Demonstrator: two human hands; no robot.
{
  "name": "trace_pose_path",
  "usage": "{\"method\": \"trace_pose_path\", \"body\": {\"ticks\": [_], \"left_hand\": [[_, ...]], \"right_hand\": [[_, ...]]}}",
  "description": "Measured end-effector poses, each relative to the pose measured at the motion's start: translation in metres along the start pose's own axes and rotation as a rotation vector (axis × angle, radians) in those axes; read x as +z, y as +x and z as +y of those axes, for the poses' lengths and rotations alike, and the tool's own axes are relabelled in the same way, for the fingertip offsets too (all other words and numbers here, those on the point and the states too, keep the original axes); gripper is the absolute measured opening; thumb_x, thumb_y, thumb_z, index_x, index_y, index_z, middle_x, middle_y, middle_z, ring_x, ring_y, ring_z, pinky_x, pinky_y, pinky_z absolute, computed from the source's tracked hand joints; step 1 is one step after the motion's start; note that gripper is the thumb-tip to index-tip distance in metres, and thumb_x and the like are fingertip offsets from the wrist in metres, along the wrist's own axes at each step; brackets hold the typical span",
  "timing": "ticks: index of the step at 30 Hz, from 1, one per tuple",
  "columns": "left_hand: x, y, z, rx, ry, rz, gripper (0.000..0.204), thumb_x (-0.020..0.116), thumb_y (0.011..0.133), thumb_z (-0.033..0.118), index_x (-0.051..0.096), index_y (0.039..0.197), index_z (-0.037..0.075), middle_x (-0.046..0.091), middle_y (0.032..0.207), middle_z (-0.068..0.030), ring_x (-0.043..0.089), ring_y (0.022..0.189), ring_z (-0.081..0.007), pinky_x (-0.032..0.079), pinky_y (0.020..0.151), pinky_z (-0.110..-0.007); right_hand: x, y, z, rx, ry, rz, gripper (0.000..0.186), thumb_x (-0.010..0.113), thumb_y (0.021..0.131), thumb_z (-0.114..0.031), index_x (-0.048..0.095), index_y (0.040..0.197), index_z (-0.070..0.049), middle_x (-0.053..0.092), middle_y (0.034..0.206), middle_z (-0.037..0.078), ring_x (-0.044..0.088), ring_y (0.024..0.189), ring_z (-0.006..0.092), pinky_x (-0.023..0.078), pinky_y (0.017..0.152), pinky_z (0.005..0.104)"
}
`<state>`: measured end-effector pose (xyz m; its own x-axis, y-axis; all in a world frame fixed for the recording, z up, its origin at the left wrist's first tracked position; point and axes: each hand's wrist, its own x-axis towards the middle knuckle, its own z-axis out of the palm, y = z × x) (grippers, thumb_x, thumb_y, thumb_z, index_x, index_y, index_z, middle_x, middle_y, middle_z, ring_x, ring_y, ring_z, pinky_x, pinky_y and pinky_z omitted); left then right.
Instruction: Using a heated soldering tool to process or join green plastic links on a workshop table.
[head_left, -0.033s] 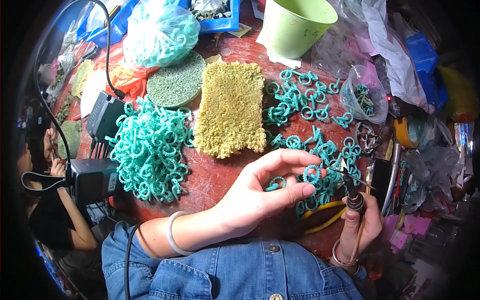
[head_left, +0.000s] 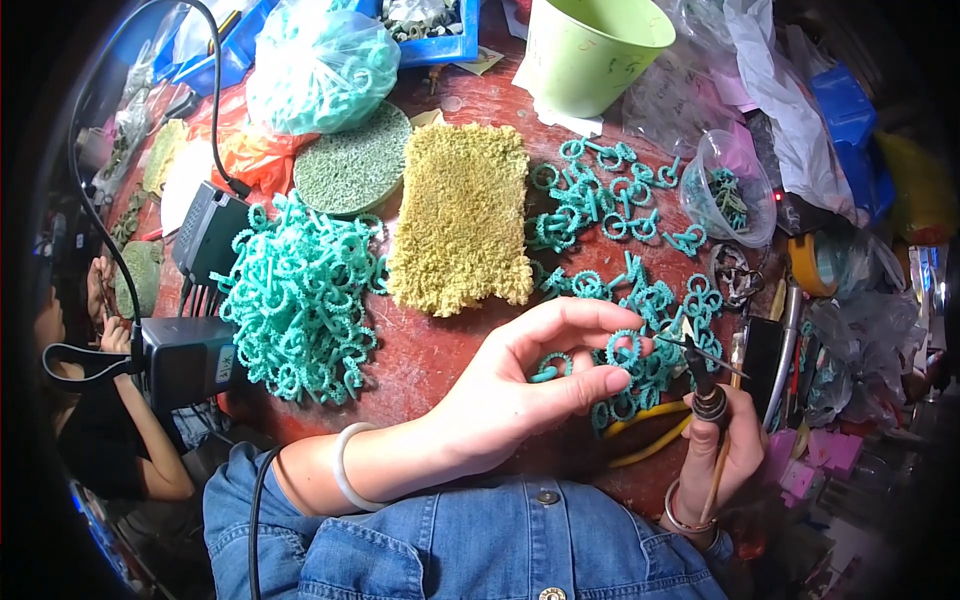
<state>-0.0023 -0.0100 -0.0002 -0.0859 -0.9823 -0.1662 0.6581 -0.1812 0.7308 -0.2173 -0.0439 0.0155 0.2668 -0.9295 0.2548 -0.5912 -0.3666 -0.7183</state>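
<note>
The left hand (head_left: 515, 385) is curving loosely, its thumb and fingertips pinching a teal toothed ring (head_left: 611, 347). A second teal ring (head_left: 549, 376) is showing in the gap between thumb and fingers; whether the hand is gripping it too, I cannot tell. The right hand (head_left: 735, 440) is curling firmly around a dark-handled tool (head_left: 710, 405) and a thin brown stick (head_left: 718, 470). The tool's narrow end is pointing away from the body, near the pinched ring.

Just beyond the fingers, loose teal rings (head_left: 592, 203) are lying scattered on the red tabletop (head_left: 420, 345). A yellow spongy block (head_left: 460, 215) is lying to their left, and farther left a heap of teal rings (head_left: 300, 310) is piling up. Past the heap, a round green pad (head_left: 355, 160) is sitting near a bag (head_left: 322, 70) of teal pieces. A pale green bucket (head_left: 585, 70) is standing at the far side.
</note>
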Motion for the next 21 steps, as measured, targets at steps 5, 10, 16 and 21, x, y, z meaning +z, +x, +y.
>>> {"method": "trace_pose_path", "body": {"ticks": [5,10,16,21], "left_hand": [[0.0002,-0.0006,0.0017,-0.015,-0.007,0.007,0.037,0.062,0.084,0.001,0.051,0.119,0.004,0.057,0.106,-0.0027,0.052,0.096,-0.0071,0.042,0.084,-0.022],[0.0048,-0.0014,0.0072,-0.077,-0.095,0.005,0.037,0.062,0.084,0.001,0.052,0.120,0.006,0.058,0.105,-0.0009,0.053,0.091,-0.0054,0.043,0.076,-0.019],[0.0043,-0.0005,0.0049,-0.129,-0.135,0.005,0.038,0.062,0.085,0.001,0.051,0.121,0.007,0.059,0.108,-0.0018,0.053,0.086,-0.0044,0.041,0.065,-0.016],[0.0051,0.0002,0.0042,-0.225,-0.134,-0.068,0.039,0.059,0.086,0.000,0.049,0.123,0.007,0.060,0.115,-0.0069,0.055,0.087,-0.0055,0.040,0.062,-0.016]], "right_hand": [[0.0011,0.0009,-0.0010,0.002,0.011,-0.008,0.048,0.065,0.081,-0.046,0.058,0.089,0.001,0.056,0.067,0.004,0.052,0.058,0.0138,0.040,0.053,0.0252],[0.0022,0.0009,-0.0027,0.018,0.030,0.012,0.046,0.067,0.081,-0.044,0.059,0.089,0.000,0.056,0.067,0.004,0.052,0.058,0.0131,0.040,0.053,0.0249],[0.0034,0.0010,-0.0008,-0.012,0.036,-0.003,0.042,0.071,0.079,-0.039,0.059,0.089,0.001,0.057,0.068,0.004,0.054,0.060,0.0126,0.042,0.054,0.0247],[0.0088,0.0039,-0.0060,0.032,0.297,-0.029,0.032,0.079,0.072,-0.016,0.057,0.090,-0.001,0.063,0.075,0.004,0.053,0.061,0.0074,0.042,0.055,0.0201]]}}
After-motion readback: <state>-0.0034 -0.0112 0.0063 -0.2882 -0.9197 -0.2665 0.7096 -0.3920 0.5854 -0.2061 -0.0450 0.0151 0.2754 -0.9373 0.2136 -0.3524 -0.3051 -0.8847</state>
